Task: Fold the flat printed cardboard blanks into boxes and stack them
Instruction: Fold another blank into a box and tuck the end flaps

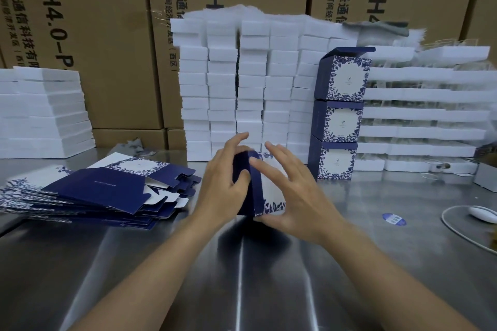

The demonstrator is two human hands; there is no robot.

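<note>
1. Centrally, a half-folded box was held between both hands over the steel table.
2. It was gripped by the left hand, with the thumb on the dark blue side and the fingers behind.
3. The printed side was pressed by the right hand with straight, spread fingers.
4. A pile of flat blanks was laid at the left.
5. Three finished boxes were stacked at the right, against white foam blocks.
</note>
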